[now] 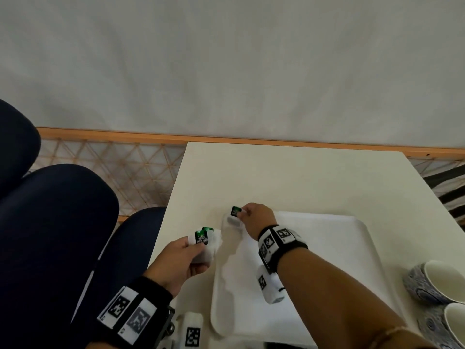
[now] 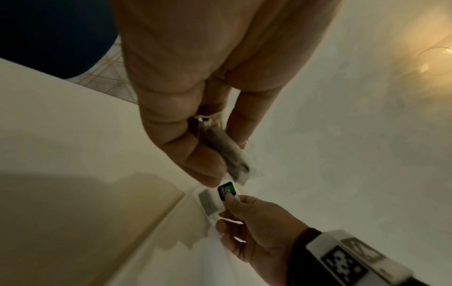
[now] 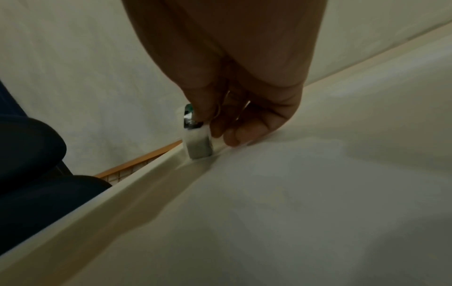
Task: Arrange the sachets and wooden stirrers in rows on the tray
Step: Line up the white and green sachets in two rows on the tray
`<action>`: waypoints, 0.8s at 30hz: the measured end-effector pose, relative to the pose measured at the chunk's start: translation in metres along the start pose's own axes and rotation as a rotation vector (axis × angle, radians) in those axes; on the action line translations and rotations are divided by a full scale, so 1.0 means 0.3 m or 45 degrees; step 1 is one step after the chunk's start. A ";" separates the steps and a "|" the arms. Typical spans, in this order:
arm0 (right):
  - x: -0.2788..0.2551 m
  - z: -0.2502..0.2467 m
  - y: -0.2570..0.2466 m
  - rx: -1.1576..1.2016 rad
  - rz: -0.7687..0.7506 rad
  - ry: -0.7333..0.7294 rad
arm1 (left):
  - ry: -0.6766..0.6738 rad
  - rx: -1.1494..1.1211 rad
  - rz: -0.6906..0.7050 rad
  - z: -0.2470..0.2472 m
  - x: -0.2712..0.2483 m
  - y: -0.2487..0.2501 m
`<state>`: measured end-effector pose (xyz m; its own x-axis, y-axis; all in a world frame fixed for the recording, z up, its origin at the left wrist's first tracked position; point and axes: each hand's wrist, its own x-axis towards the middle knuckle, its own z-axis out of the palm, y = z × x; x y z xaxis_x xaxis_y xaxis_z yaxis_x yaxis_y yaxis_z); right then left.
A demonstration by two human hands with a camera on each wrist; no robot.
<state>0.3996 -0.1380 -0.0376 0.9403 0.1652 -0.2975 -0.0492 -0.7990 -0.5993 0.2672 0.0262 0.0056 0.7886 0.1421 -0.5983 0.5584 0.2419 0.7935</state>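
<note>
Cream rectangular tabletop point(image 1: 302, 177) carries everything; a white rounded-corner plastic tray point(image 1: 327, 248) sits at its near side, between the near-left and near-right corners. Two blue-and-white patterned ceramic cups point(image 1: 432, 283) stand at the tabletop's right edge, just beside the tray's right rim. Dark navy padded chair seats point(image 1: 50, 222) sit off the tabletop's left edge, over a floor with an orange lattice pattern. Right hand point(image 1: 256, 219), wrist wrapped in a black band with printed marker squares, reaches across the tray to its far-left corner and pinches a white tea-bag sachet with a black-and-green tag point(image 1: 234, 215) between thumb and fingertips; the right wrist view shows the sachet point(image 3: 198, 143) standing upright with its lower end touching the tray rim at that corner. In the left wrist view the same sachet point(image 2: 210, 201) sits at the tray edge with the tag topmost under the right hand point(image 2: 257, 228). Left hand point(image 1: 181, 263), also wearing a marker band, hovers over the tabletop just left of the tray's left rim, fingers curled round a small bunch of white tea-bag sachets with green tags point(image 1: 205, 241); count not clear. The left wrist view shows the left hand point(image 2: 195, 96) with thumb and fingers pinching the bunch point(image 2: 227, 152). No wooden stirrers seen.
</note>
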 end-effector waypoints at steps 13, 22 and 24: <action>0.032 0.018 0.016 0.086 0.079 0.053 | 0.009 -0.052 -0.028 -0.012 -0.020 -0.036; 0.052 0.018 0.000 0.220 0.089 0.096 | 0.000 -0.099 -0.030 -0.013 -0.027 -0.044; 0.044 0.020 0.011 0.336 0.127 0.089 | -0.001 -0.108 -0.028 -0.015 -0.026 -0.044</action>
<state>0.4098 -0.1350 -0.0478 0.9469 0.0459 -0.3184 -0.2200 -0.6296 -0.7451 0.2525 0.0262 -0.0006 0.7764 0.1352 -0.6155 0.5520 0.3252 0.7678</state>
